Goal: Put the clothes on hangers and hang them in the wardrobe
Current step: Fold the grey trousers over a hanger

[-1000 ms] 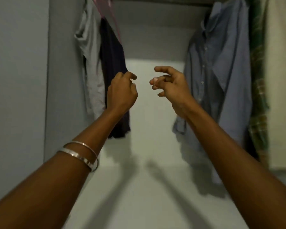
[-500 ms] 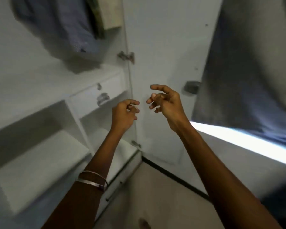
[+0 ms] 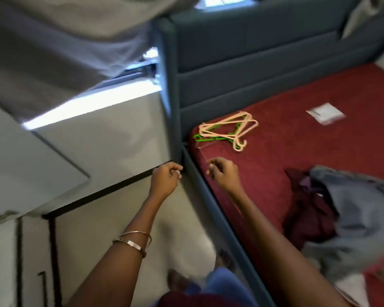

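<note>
Reaching out over the gap between floor and bed (image 3: 319, 89), both arms are extended toward the mattress corner, a posture that reads as an approach to the supplies laid there. Left hand (image 3: 165, 179): fingers loosely curled, nothing held, poised beside the grey-blue bed frame (image 3: 211, 191); two thin bangles (image 3: 133, 241) sit on its forearm. Right hand (image 3: 223, 173): likewise loosely curled and empty, hanging above the red bed surface, near but not touching the hangers (image 3: 227, 129). Hangers: a small overlapping heap of thin plastic ones, mostly pale peach with at least one bright green beneath, hooks pointing toward the viewer's side, lying flat near the corner by the padded headboard (image 3: 264, 54), probably set there for easy reach. Clothes (image 3: 346, 216): a crumpled pile on the bed to the right, well apart from the hangers, showing a grey-blue garment over a dark maroon one; motion blur hides seams and collars, so the garment types cannot be told. A small pale flat packet (image 3: 325, 113) lies farther up the bed. Judged stage: fetching a hanger or garment; no wardrobe rail is in view
</note>
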